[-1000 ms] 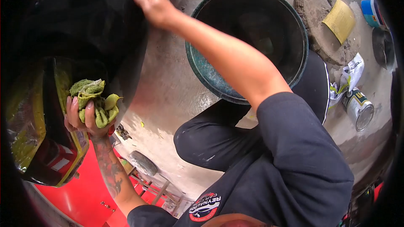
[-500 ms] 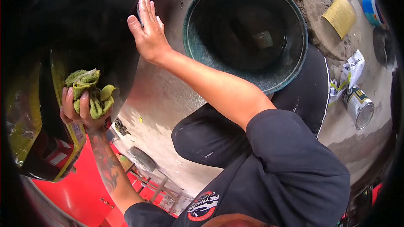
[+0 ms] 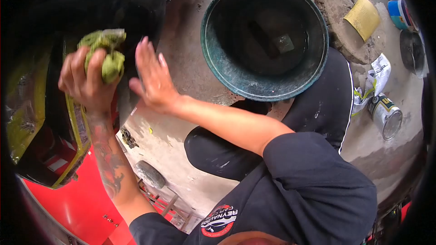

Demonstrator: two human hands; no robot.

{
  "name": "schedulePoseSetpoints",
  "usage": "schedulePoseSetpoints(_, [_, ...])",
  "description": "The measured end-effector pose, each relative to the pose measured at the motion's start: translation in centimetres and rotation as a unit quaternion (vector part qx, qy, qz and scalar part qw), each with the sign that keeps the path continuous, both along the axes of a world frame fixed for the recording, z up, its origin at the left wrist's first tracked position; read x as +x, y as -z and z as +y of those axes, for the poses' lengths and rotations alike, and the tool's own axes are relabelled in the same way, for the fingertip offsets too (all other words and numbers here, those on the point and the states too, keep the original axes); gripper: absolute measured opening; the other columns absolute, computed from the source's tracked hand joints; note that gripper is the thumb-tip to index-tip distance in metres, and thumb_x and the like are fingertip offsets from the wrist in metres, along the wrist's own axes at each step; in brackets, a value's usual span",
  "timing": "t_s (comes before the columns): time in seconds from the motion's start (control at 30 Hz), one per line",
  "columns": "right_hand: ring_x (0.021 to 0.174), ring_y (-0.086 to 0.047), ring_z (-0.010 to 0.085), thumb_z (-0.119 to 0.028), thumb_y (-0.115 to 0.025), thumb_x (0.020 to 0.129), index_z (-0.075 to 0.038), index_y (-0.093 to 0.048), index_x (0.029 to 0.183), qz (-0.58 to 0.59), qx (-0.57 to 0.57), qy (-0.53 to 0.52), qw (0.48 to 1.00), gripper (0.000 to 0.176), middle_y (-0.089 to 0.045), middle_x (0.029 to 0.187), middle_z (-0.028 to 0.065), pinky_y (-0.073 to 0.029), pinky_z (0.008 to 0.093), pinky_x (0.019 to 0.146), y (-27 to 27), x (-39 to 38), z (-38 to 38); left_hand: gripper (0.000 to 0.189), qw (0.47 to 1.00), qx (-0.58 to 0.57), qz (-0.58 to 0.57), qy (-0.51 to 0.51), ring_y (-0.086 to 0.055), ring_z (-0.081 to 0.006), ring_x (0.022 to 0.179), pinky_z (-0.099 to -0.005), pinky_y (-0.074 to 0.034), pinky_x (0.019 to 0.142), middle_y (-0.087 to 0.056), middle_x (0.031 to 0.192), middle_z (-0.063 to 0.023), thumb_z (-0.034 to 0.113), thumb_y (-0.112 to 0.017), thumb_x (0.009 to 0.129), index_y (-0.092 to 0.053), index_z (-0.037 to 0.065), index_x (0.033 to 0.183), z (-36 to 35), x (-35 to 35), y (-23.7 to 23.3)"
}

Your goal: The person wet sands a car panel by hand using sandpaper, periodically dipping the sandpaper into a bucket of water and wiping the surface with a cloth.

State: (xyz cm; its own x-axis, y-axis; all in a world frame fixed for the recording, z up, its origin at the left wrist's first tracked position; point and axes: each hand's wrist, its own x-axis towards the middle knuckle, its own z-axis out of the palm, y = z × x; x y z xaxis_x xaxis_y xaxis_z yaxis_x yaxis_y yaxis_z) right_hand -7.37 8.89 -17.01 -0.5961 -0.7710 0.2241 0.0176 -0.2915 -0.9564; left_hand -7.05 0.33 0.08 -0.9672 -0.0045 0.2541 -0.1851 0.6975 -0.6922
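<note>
My left hand [image 3: 88,79] is wrapped around a crumpled green cloth [image 3: 113,66], close against the dark, glossy car panel [image 3: 104,4]. To its right, my right hand [image 3: 154,79] lies along the panel's edge, fingers stretched out together and slightly blurred. A thin greyish edge shows between its thumb and fingers; I cannot tell what it is. Below the left hand is a car light [image 3: 27,109] with yellow edging.
A dark green tub [image 3: 211,59] of water stands by my knee, a small pale square piece [image 3: 285,43] inside it. Yellow sandpaper [image 3: 363,18] lies on a round wooden slab [image 3: 330,0]. A can [image 3: 385,117] and a crumpled white wrapper [image 3: 380,75] are at right.
My right hand has slid down along the panel edge, closer to my left hand. My left hand has risen with the green cloth and gripped it tighter.
</note>
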Motion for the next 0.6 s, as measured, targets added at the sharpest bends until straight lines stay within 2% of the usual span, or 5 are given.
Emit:
schedulePoseSetpoints(0.03, [0.159,-0.009,0.0424,-0.031,-0.056,0.102,-0.002,-0.006,0.166,0.046,0.012,-0.030,0.998,0.086,-0.005,0.171,0.0266,-0.013,0.0645,0.121,0.4,0.9,0.5,0.037,1.000,0.006,0.004,0.002,-0.061,-0.0252,0.115,-0.0414,-0.043,0.096,-0.066,0.120,0.0019,0.030,-0.084,0.072,-0.069,0.025,0.106,0.2,-1.4,-0.1])
schedulePoseSetpoints(0.13, [0.159,-0.009,0.0415,-0.030,-0.057,0.102,-0.004,-0.007,0.166,0.041,-0.004,0.116,0.992,0.085,-0.007,0.172,0.0253,-0.012,0.0638,0.122,-1.0,-3.1,-2.2,0.037,1.000,0.025,0.006,0.013,-0.062,-0.0245,0.110,-0.0394,-0.047,0.090,-0.068,0.114,0.0035,0.022,-0.085,0.068,-0.069,0.025,0.101,-0.3,-2.2,-0.3])
schedulePoseSetpoints(0.23, [0.160,-0.009,0.0400,-0.029,-0.057,0.102,-0.003,-0.010,0.166,0.031,-0.001,0.119,0.992,0.084,-0.010,0.172,0.0223,-0.013,0.0633,0.122,-1.6,-5.2,-3.4,0.037,1.000,0.029,0.007,0.008,-0.062,-0.0240,0.110,-0.0398,-0.047,0.089,-0.067,0.114,0.0039,0.021,-0.085,0.068,-0.069,0.025,0.102,-0.5,-2.1,-0.3])
schedulePoseSetpoints(0.37, [0.159,-0.014,0.0404,-0.035,-0.065,0.095,-0.006,-0.014,0.166,0.116,-0.003,0.052,0.992,0.092,-0.012,0.172,0.0209,-0.015,0.0688,0.120,0.0,1.0,-0.6,0.033,1.000,0.004,0.011,0.004,-0.062,-0.0222,0.112,-0.0384,-0.044,0.093,-0.067,0.116,0.0049,0.028,-0.084,0.072,-0.069,0.027,0.101,0.0,-1.4,-0.5])
schedulePoseSetpoints(0.6, [0.155,-0.021,0.0431,-0.034,-0.065,0.096,-0.004,-0.020,0.163,0.085,-0.057,0.157,0.982,0.086,-0.020,0.170,0.0204,-0.017,0.0667,0.120,-2.5,-5.7,-3.5,0.026,0.999,-0.051,0.008,0.004,-0.061,-0.0201,0.120,-0.0446,-0.034,0.107,-0.064,0.123,0.0060,0.042,-0.074,0.090,-0.062,0.029,0.110,0.5,7.5,-0.4])
